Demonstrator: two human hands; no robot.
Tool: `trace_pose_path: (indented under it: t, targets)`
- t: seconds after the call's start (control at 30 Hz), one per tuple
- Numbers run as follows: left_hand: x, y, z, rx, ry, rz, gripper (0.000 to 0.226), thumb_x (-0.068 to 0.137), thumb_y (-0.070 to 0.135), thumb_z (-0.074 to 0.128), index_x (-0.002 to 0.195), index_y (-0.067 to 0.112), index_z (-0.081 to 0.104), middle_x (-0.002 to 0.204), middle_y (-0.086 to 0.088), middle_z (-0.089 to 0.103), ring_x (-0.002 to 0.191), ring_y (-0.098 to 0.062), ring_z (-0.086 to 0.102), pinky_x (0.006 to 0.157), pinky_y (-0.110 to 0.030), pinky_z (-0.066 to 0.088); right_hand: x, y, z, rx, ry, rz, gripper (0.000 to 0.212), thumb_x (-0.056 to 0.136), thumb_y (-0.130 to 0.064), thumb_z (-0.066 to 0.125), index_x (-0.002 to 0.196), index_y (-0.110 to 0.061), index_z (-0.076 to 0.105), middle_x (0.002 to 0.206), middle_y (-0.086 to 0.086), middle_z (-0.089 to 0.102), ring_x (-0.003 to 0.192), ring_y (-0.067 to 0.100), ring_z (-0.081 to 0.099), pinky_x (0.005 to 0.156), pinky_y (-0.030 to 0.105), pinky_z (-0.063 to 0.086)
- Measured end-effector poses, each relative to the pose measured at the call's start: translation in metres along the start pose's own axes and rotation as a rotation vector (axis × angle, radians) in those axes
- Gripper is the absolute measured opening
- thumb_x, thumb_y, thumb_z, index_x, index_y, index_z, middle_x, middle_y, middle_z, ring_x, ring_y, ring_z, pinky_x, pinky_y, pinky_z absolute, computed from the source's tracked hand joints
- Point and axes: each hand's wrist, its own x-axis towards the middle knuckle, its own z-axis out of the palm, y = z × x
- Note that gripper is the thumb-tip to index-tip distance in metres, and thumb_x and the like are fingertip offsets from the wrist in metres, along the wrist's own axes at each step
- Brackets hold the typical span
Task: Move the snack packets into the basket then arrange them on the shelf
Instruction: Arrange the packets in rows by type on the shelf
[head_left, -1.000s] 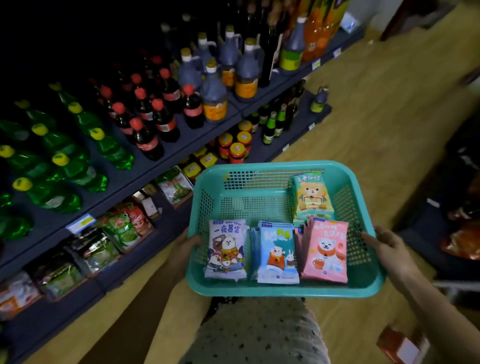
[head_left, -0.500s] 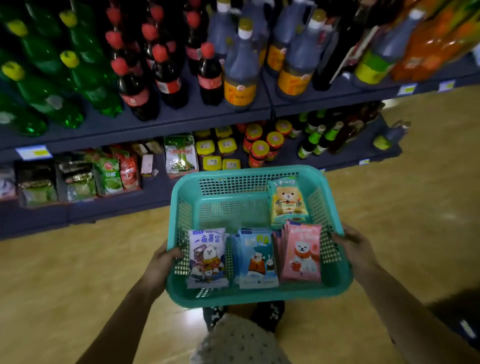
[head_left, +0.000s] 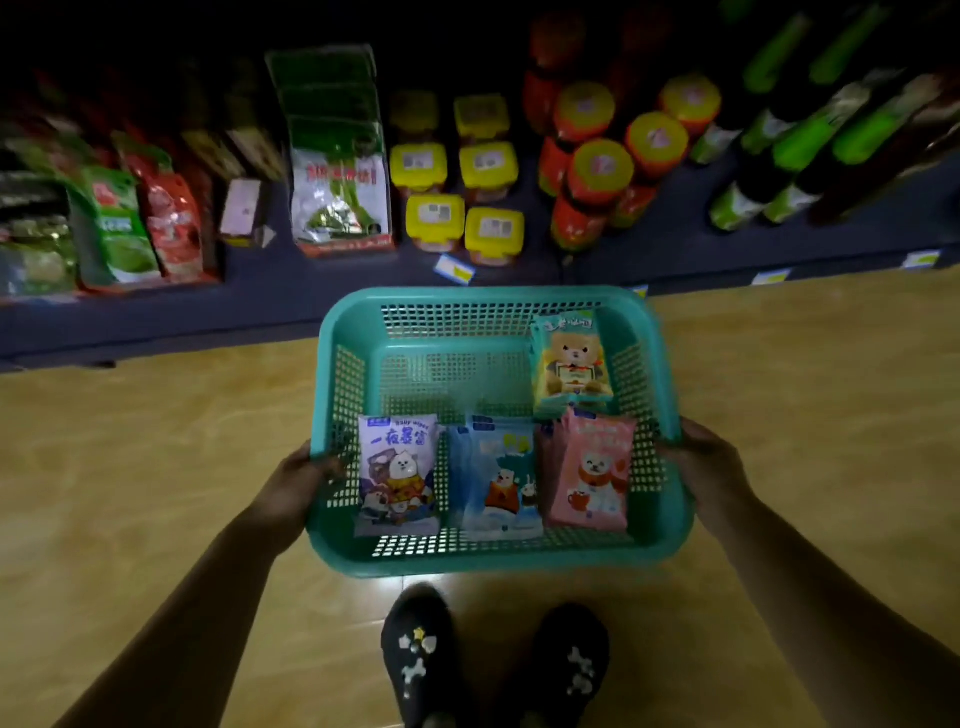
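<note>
Teal plastic mesh basket (head_left: 498, 564): left hand (head_left: 298, 480), right hand (head_left: 709, 467), grips curled round side rims.
Risk: tilting spills loose snack packets (head_left: 592, 473).

Teal basket (head_left: 483, 564) of snack packets (head_left: 589, 470) between left hand (head_left: 301, 483) and right hand (head_left: 709, 467)

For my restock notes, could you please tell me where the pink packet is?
Head view: the pink packet sits near-right in the teal basket, beside the blue packet.
</note>
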Motion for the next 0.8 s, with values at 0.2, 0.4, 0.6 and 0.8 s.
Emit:
trace_pose_path:
  t: [0.2,0.4,0.6,0.8]
  targets:
    - [0.094,-0.070,0.011,0.017,0.011,-0.035,0.025,0.088,-0.009,0.041,0.086,0.008,0.059,0.087,-0.019,0.061,0.082,-0.032,0.057,0.059,-0.034,0.055,0.077,0.075,0.041,-0.014,0.015,0.038,0.044,0.075,0.007,0.065,0.116,-0.009,0.064,0.101,0.012,0.067,0.092,0.032,0.064,0.091,0.048,0.051]
    - [0.158,-0.132,0.017,0.004,-0.028,-0.047,0.024,0.088,-0.009,0.040,0.089,0.006,0.059,0.063,-0.005,0.071,0.052,-0.018,0.067,0.049,-0.031,0.057,0.131,0.131,0.065,-0.089,0.027,0.012,0.036,0.075,0.001,0.066,0.108,-0.016,0.068,0.099,0.010,0.070,0.095,0.033,0.066,0.089,0.052,0.052]
    - [0.190,-0.161,0.034,-0.014,0.024,0.004,0.025,0.087,-0.009,0.040,0.094,0.003,0.060,0.069,-0.008,0.070,0.061,-0.024,0.065,0.059,-0.033,0.055,0.166,0.154,0.081,-0.102,0.059,-0.039,0.038,0.079,0.002,0.065,0.115,-0.009,0.065,0.105,0.014,0.067,0.095,0.032,0.064,0.091,0.049,0.051]
    - [0.198,-0.181,0.033,0.092,0.018,0.009,0.019,0.093,0.004,0.044,0.099,-0.001,0.062,0.099,-0.024,0.065,0.088,-0.036,0.061,0.081,-0.046,0.049,0.148,0.154,0.091,-0.457,0.110,-0.159,0.032,0.086,-0.015,0.061,0.118,-0.012,0.058,0.117,0.013,0.061,0.101,0.029,0.058,0.085,0.037,0.048]
